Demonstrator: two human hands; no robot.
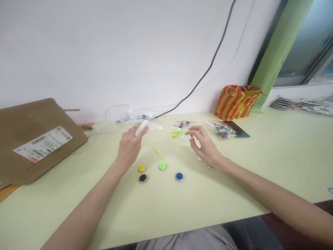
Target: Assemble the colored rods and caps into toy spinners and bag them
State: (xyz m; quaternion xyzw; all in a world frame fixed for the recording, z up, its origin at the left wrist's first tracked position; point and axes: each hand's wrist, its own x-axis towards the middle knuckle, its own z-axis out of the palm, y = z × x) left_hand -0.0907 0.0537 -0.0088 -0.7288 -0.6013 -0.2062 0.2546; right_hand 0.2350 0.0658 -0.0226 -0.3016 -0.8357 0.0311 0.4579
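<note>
My left hand (130, 144) is at the middle left over the table, its fingers curled at the edge of a clear plastic bag (153, 125), which they seem to grip. My right hand (204, 144) pinches a small blue plastic stick (192, 136) between thumb and fingers. Between my forearms sit round discs on clear bases: yellow (141, 168), black (143, 178), bright green (162, 166) and blue (179, 176). A yellow stick (157, 152) lies behind the green disc. White and red pieces are partly hidden beneath my right hand.
Several coloured sticks and small discs (179, 128) lie behind my hands. To the right are a bag of parts (222, 131), a dark tablet (238, 129) and a striped bag (235, 102). A cardboard parcel (33, 139) is at left; a power strip (132, 119) lies by the wall.
</note>
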